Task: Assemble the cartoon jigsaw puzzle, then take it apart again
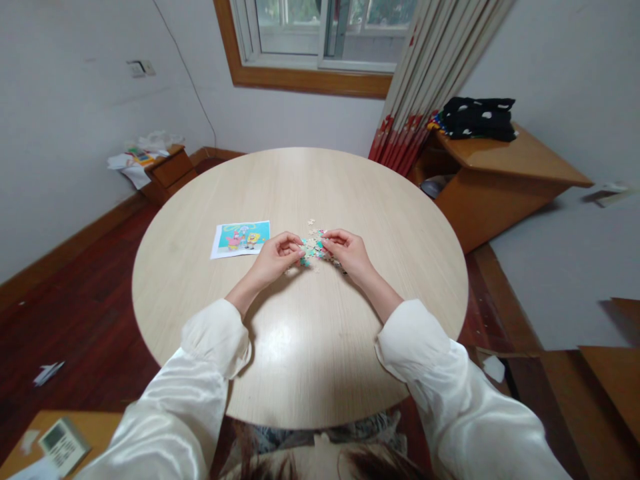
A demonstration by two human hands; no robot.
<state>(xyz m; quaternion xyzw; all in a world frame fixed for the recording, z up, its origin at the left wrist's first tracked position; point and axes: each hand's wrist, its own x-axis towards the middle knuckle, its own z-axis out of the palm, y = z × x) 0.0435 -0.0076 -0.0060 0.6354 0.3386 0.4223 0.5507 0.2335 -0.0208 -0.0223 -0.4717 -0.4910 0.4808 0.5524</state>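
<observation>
A small heap of jigsaw puzzle pieces (313, 248), some teal and some pale, lies near the middle of the round table (300, 180). My left hand (281, 257) is at the heap's left side, thumb and fingers closed on a teal puzzle piece (305, 263). From the right, my right hand (349, 253) reaches in with thumb and index finger pinched on a puzzle piece at the heap's edge; the fingers partly hide it. Beyond my left wrist lies a printed cartoon picture (241, 239) with pink and yellow figures on a blue background.
A single pale piece (311, 221) sits just behind the heap. At the right stands a wooden cabinet (500, 180) with a black patterned cloth (480, 119) on top. A small drawer unit (173, 175) is at the left; a device with buttons (64, 445) lies at lower left.
</observation>
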